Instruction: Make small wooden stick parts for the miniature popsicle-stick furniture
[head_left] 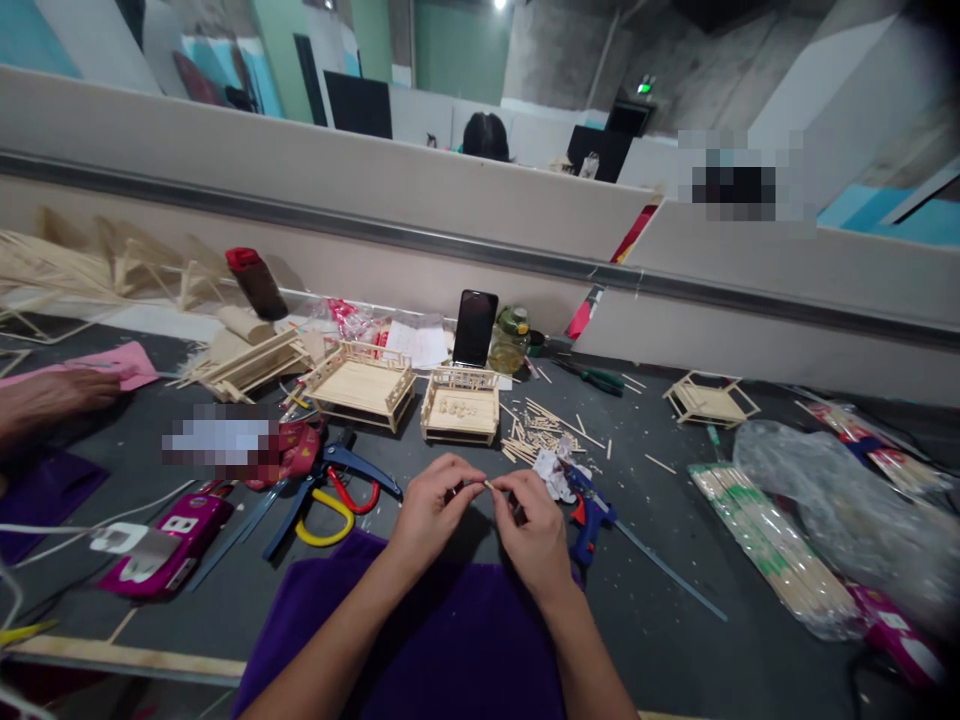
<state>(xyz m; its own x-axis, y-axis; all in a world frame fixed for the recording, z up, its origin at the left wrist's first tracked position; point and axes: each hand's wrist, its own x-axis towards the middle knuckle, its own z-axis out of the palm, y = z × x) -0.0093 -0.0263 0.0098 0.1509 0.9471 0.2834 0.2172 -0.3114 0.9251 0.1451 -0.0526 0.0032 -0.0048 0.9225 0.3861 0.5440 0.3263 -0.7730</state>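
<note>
Fingertips of my left hand (439,505) and my right hand (531,522) meet, both closed in a pinch on a tiny pale wooden stick piece (489,485). Most of that piece is covered by the fingers. Just beyond them stands a miniature wooden bed frame (459,410) with small bits lying on its top. A larger wooden frame (360,385) is to its left. Loose short sticks (551,430) are scattered behind my right hand. Close to that hand's right side lie a crumpled white paper (553,474) and a blue glue gun (592,520).
Blue cutting pliers (300,500) and scissors with red and yellow handles (325,518) lie left. A phone (475,328) leans near a jar (511,342). Bagged sticks (776,550) lie right. Another person's hand (75,395) rests at far left. A low partition (375,240) bounds the back.
</note>
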